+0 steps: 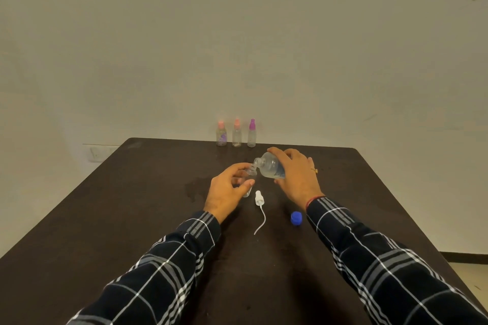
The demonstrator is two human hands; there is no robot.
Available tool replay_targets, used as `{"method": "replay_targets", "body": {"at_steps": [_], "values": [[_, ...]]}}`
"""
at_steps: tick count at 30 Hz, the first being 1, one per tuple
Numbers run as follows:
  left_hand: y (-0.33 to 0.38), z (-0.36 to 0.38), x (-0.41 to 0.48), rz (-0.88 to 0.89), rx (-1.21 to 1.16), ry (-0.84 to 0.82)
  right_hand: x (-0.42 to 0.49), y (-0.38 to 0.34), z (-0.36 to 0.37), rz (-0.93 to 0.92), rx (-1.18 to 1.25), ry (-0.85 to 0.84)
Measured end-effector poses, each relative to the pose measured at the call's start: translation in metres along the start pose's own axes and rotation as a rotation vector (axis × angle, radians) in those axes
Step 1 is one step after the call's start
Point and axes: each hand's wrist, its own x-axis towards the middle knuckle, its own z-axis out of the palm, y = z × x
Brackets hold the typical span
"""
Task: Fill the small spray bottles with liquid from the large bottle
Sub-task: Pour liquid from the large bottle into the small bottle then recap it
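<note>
Here, the left hand (225, 188) is curled round a small bottle (249, 174) with its top off. The big bottle (269, 165) is gripped by the right hand (295, 174) and tipped, its mouth right at the small bottle's neck. A white spray top (258, 198) and a blue cap (296, 218) are laid on the table (132, 206) near the hands. Three bottles (237, 133) are stood at the far edge.

Light: dim and even, soft across the wall (264, 47).
Shadows: faint on the dark tabletop (126, 206).
Focus: far small bottles (236, 134) slightly blurred.
Edges: wide-angle bending.
</note>
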Motion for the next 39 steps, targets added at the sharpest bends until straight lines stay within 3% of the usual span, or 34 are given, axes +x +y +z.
{"method": "replay_targets", "body": {"at_steps": [39], "values": [[-0.003,-0.005,0.000,-0.048,0.138,-0.004,0.004,-0.009,-0.011,-0.067,-0.108,-0.024]]}}
